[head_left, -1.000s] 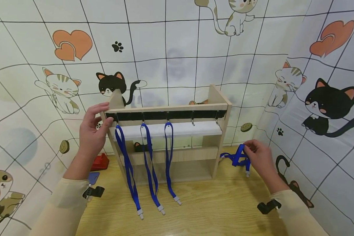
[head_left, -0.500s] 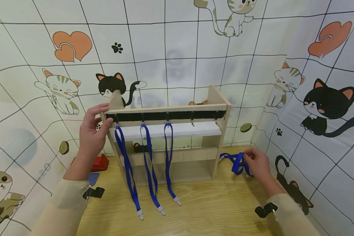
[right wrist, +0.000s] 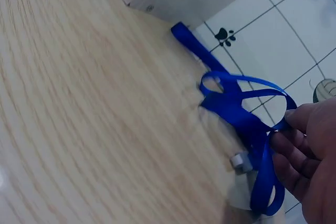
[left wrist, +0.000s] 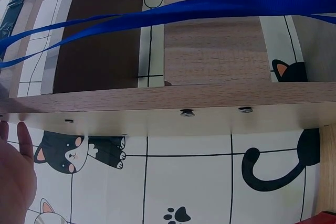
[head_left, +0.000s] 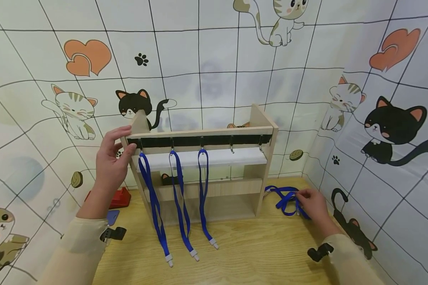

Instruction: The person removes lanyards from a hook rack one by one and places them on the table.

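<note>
Head view: left hand (head_left: 111,162) up at the top left corner of the pale wooden hook rack (head_left: 251,186), fingers curled over its left side panel and thumb against the front, gripping it. Three blue fabric lanyards with white end clips (head_left: 180,198) hanging from the first three hooks on the black hook strip (head_left: 199,140), clips trailing onto the light wood-grain tabletop (head_left: 242,253). Two hooks at the right end bare. Right hand (head_left: 312,204) low on the tabletop just right of the rack, fingers closed on a loose tangled blue lanyard (head_left: 283,196) lying there beside the rack's right panel. Hands well apart, one at each end of the rack. Small red plastic object (head_left: 119,196) behind the left forearm, a flat blue piece (head_left: 112,217) near it. Cat-patterned white grid sheet (head_left: 214,59) all around.

Left wrist view: underside of the rack's panel (left wrist: 173,109) close up, with two screw heads, blue lanyard straps (left wrist: 210,6) crossing above; only the edge of the palm (left wrist: 16,177) visible at lower left, grip not discernible here.

Right wrist view: fingers (right wrist: 296,153) pinching the looped blue lanyard (right wrist: 236,106), the strap resting on the tabletop (right wrist: 79,108), its grey-white clip (right wrist: 242,162) just beside the fingers.
</note>
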Demonstrator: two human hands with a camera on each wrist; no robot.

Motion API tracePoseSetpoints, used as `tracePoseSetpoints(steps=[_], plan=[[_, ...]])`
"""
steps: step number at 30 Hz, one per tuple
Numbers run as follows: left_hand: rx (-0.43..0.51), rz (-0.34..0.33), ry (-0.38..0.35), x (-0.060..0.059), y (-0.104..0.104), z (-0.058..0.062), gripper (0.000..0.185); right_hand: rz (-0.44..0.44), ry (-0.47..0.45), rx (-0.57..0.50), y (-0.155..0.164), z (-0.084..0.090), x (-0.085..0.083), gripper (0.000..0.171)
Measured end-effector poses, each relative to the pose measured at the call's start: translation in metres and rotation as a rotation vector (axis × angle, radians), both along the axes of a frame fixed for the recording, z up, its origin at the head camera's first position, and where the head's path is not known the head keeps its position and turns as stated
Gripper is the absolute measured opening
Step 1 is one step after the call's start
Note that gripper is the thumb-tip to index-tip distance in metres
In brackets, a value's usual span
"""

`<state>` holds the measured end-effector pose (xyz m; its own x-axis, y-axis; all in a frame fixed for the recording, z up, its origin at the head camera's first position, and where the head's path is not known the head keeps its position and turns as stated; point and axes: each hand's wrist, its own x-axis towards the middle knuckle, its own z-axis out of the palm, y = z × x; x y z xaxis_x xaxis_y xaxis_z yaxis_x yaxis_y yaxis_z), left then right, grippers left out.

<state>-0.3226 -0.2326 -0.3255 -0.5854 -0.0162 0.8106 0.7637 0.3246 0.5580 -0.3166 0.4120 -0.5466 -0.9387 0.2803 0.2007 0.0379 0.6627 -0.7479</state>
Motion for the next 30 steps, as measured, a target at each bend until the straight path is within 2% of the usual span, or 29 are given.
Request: tracePoseSetpoints(steps=[7,13,17,30], plan=[[-0.005,0.007,-0.009,0.001,0.001,0.000,0.042,-0.009,-0.050,0.026,0.006,-0.012,0.000,0.017],[-0.004,0.009,-0.005,0.000,0.000,0.000,0.043,-0.004,-0.023,0.126,0.006,-0.018,0.000,0.015],[-0.003,0.013,-0.003,0.000,0.000,0.000,0.043,0.006,-0.016,0.149,0.004,-0.017,0.002,0.015],[-0.004,0.007,0.011,-0.001,0.000,0.000,0.042,0.000,0.002,0.126,0.001,-0.014,0.007,0.025]])
